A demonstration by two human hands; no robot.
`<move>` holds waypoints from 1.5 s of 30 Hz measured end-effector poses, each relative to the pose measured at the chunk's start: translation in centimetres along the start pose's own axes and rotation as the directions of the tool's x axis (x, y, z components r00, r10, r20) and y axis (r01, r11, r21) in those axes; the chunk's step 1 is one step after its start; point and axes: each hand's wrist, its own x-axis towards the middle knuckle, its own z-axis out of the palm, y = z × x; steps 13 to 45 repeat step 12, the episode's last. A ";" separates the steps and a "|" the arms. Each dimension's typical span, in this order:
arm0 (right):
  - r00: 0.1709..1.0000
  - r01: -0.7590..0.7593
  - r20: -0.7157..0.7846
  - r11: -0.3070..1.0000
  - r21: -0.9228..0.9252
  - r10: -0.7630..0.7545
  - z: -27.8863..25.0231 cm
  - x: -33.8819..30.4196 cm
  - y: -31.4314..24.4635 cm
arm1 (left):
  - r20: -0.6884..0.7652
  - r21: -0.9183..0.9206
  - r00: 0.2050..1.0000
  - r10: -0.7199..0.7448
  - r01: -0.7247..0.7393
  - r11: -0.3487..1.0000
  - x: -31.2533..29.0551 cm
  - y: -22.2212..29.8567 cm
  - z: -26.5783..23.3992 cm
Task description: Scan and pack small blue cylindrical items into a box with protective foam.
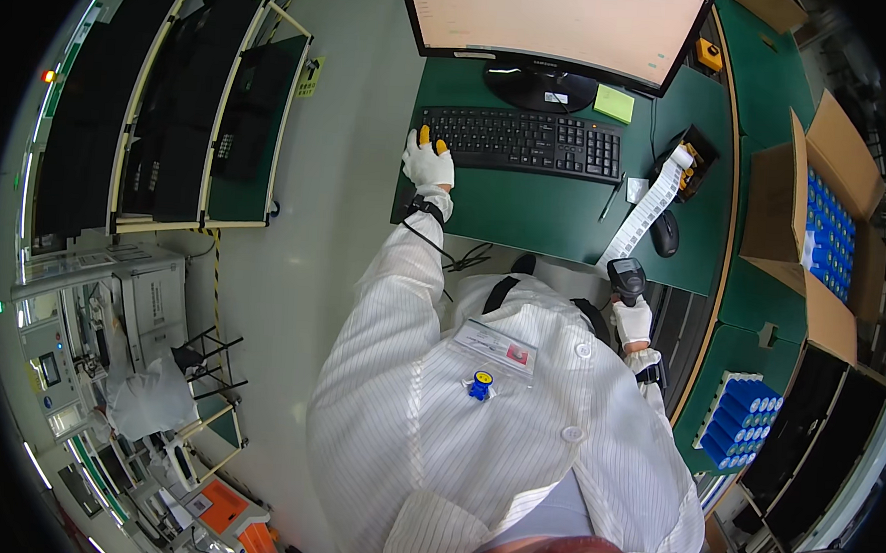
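My left hand [428,163], in a white glove with yellow fingertips, rests at the left end of the black keyboard [520,140]. Its fingers are apart and hold nothing; two yellow tips touch the keys or lie just over them. Lower right, near the desk's front edge, my right hand [632,320], also gloved, is wrapped round the handle of a dark barcode scanner [626,276]. A long strip of printed labels [638,222] runs from a roll down to just beside the scanner head. Dark bands circle both wrists.
A monitor [557,22] stands behind the keyboard, with a yellow-green note pad [613,103] by its base. Right of the keyboard are a pen [612,197], a mouse [665,233] and a black bin [705,155]. Farther right, an open carton [777,204] and a tray hold blue cylinders [741,422].
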 end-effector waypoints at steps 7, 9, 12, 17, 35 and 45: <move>1.000 -0.006 -0.018 0.999 -0.033 0.005 -0.3 -0.4 0.4 | -0.025 -0.087 0.999 -0.024 0.022 0.996 -0.4 0.0 -0.2; 0.999 -0.002 -0.036 0.999 -0.041 0.001 -0.4 -0.5 0.7 | -0.068 -0.138 0.996 -0.051 0.041 0.990 -0.7 0.3 -0.3; 0.999 -0.017 -0.049 1.000 -0.006 0.016 -0.9 -0.5 1.2 | -0.099 -0.190 0.992 -0.075 0.055 0.980 -0.8 0.2 -0.4; 0.999 -0.017 -0.049 1.000 -0.006 0.016 -0.9 -0.5 1.2 | -0.099 -0.190 0.992 -0.075 0.055 0.980 -0.8 0.2 -0.4; 0.999 -0.017 -0.049 1.000 -0.006 0.016 -0.9 -0.5 1.2 | -0.099 -0.190 0.992 -0.075 0.055 0.980 -0.8 0.2 -0.4; 0.999 -0.017 -0.049 1.000 -0.006 0.016 -0.9 -0.5 1.2 | -0.099 -0.190 0.992 -0.075 0.055 0.980 -0.8 0.2 -0.4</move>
